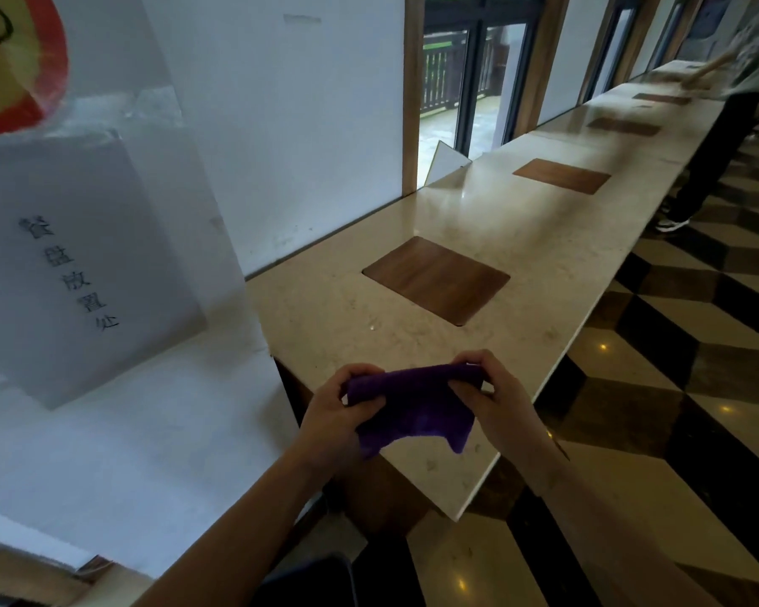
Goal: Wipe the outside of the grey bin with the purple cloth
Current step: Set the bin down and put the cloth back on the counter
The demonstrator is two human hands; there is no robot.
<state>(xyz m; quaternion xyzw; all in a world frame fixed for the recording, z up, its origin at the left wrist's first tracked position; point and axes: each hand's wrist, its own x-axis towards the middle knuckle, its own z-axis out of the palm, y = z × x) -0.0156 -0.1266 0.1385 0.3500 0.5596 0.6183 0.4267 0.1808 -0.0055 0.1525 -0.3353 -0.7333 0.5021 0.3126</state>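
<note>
Both hands, left (331, 416) and right (496, 398), pinch purple cloth (413, 409) above counter (544, 256).

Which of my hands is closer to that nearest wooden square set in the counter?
Right. The right hand holds the purple cloth's right end, more directly below the wooden square. The left hand holds the left end, further off to the side.

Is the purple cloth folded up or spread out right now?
Partly spread: purple cloth stretched between left hand and right hand, lower edge hanging loose.
</note>
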